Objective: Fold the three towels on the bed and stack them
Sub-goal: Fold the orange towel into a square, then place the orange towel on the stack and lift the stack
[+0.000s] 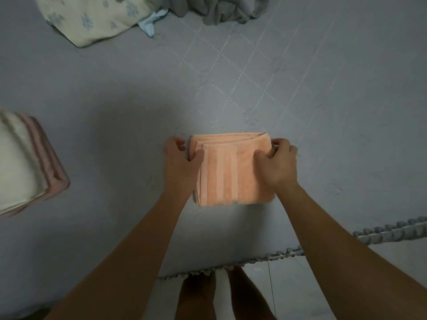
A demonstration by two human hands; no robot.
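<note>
A folded orange towel [231, 172] with pale stripes lies on the grey bed sheet [115, 93] near the front edge. My left hand [179, 162] grips its left side, thumb on top and fingers curled round the edge. On the right side, my right hand [277, 162] pinches the towel the same way. At the far left sits a stack of two folded towels: a cream towel [16, 165] lies on top of a pink towel [49, 167].
A cream floral pillow [90, 17] and a light blue cloth [151, 21] lie at the back left. A crumpled grey blanket [219, 8] is at the back centre. The bed's fringed edge [284, 252] runs below the towel, with tiled floor and my feet beneath.
</note>
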